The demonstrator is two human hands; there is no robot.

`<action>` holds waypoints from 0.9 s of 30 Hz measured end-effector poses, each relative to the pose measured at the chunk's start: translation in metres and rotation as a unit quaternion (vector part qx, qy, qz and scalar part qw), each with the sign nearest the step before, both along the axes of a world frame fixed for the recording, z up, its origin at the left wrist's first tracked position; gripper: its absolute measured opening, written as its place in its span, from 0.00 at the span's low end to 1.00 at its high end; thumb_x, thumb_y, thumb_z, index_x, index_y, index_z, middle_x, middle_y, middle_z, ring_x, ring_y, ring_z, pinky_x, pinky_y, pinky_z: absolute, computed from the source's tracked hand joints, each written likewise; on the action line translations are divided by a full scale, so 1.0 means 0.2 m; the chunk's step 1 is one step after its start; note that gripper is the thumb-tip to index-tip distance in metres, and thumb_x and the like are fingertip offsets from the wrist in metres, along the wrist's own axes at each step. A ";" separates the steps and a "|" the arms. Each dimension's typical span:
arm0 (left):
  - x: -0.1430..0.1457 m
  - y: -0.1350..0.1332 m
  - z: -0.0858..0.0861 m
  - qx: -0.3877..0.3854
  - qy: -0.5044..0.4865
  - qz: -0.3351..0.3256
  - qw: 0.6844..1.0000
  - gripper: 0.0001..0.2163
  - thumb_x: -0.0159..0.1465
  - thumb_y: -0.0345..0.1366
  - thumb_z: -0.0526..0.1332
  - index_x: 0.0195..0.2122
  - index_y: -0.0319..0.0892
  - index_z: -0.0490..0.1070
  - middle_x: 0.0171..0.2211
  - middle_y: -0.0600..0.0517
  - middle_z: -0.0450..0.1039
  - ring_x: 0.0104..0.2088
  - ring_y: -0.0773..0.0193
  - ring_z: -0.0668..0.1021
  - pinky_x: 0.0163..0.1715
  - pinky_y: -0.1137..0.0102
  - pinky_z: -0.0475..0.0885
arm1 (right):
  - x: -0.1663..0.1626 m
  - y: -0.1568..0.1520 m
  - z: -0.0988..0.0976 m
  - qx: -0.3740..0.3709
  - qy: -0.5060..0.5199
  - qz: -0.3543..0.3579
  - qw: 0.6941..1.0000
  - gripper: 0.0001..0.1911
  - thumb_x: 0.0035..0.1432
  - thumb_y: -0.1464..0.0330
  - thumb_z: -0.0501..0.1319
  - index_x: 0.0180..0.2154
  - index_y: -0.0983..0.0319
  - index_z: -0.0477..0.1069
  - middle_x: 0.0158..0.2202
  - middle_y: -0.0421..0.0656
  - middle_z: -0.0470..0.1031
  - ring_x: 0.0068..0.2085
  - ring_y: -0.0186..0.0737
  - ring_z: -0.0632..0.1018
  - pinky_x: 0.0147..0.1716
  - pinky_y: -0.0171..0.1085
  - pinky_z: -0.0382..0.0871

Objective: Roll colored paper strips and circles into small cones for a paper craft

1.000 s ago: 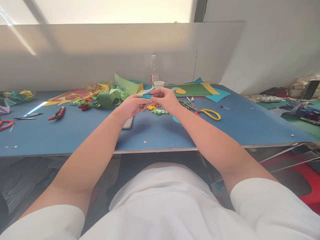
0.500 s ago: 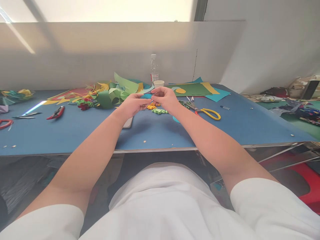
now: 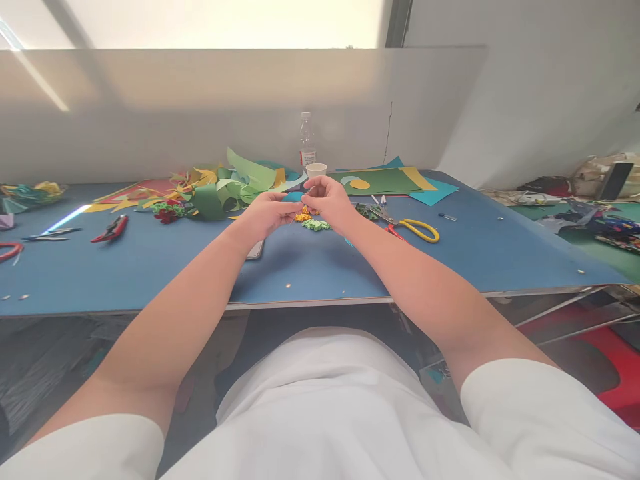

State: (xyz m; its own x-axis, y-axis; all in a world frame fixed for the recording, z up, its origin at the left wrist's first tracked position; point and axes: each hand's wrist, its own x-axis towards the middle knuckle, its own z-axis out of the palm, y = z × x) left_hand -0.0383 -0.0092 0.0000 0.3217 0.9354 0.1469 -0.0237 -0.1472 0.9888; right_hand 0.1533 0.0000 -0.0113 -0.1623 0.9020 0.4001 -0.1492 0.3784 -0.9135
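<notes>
Over the table, a small piece of blue paper (image 3: 293, 197) is pinched between my two hands. My left hand (image 3: 265, 215) closes on its left side, thumb on top. At its right end, the fingers of my right hand (image 3: 329, 202) are bent and pressed together. Any thin tool between the fingertips is too small to make out. Just beyond and below the hands lie frilled orange paper (image 3: 302, 215) and frilled light green paper (image 3: 317, 225). A flat, pale-edged object (image 3: 256, 251) is partly hidden by my left wrist.
Yellow-handled scissors (image 3: 420, 230) lie right of my hands, red-handled pliers (image 3: 114, 229) to the left. Curled green paper (image 3: 245, 177), a paper cup (image 3: 316, 171), a plastic bottle (image 3: 307, 141) and coloured sheets (image 3: 380, 181) line the back of the blue table (image 3: 310, 277).
A thin stick seen crossing between my fingers earlier is barely visible now. Both hands stay together on the blue paper, with slight finger movement. The view has shifted slightly.
</notes>
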 end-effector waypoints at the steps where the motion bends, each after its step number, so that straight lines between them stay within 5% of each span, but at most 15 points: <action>1: 0.00 0.00 0.00 0.001 -0.001 0.000 1.000 0.12 0.51 0.36 0.82 0.29 0.38 0.81 0.28 0.51 0.72 0.31 0.66 0.73 0.37 0.64 0.68 | 0.00 0.00 0.00 0.005 0.000 0.004 1.000 0.14 0.54 0.76 0.71 0.40 0.58 0.71 0.26 0.33 0.72 0.27 0.33 0.72 0.29 0.35 0.70; 11: 0.01 0.00 0.01 0.021 0.007 0.002 1.000 0.10 0.52 0.35 0.80 0.29 0.39 0.81 0.26 0.52 0.70 0.29 0.68 0.71 0.34 0.66 0.65 | 0.03 0.01 0.00 0.012 -0.005 0.036 0.999 0.20 0.51 0.69 0.78 0.40 0.58 0.71 0.28 0.35 0.75 0.30 0.35 0.74 0.31 0.35 0.72; 27: 0.01 0.01 0.01 0.008 0.015 0.030 0.999 0.10 0.51 0.34 0.78 0.28 0.40 0.78 0.27 0.51 0.72 0.29 0.66 0.72 0.33 0.65 0.67 | 0.04 -0.01 0.02 -0.042 -0.010 0.022 0.999 0.16 0.49 0.74 0.76 0.41 0.60 0.77 0.33 0.39 0.82 0.35 0.39 0.82 0.36 0.39 0.79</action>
State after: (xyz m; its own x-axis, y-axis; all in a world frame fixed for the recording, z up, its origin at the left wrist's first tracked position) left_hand -0.0363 -0.0064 0.0023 0.2691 0.9509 0.1527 0.0153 -0.1627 0.9865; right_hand 0.1617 -0.0012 -0.0074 -0.2104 0.9236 0.3204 -0.1455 0.2945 -0.9445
